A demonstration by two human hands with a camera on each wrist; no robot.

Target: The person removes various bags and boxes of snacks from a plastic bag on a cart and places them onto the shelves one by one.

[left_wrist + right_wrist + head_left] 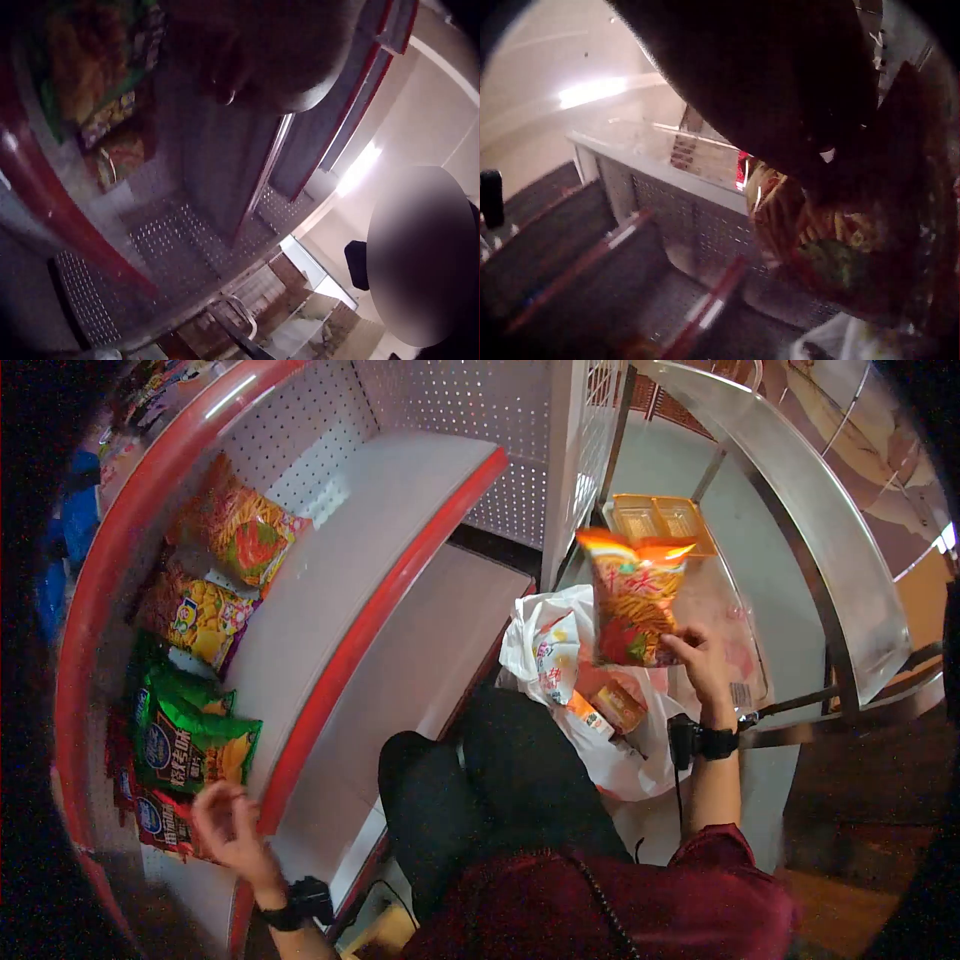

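In the head view the right hand pinches an orange snack bag by its lower right edge, above a white plastic bag. The same snack bag shows dimly beside the hand in the right wrist view. The left hand, fingers bent loosely with nothing held, is at the shelf's front edge by green snack bags and red bags. Up close in the left wrist view, the left hand is dark and blurred.
Farther along the shelf lie a yellow chip bag and an orange snack bag. Inside the white plastic bag are several packages. A divided tray sits behind, and a curved metal rail runs along the right.
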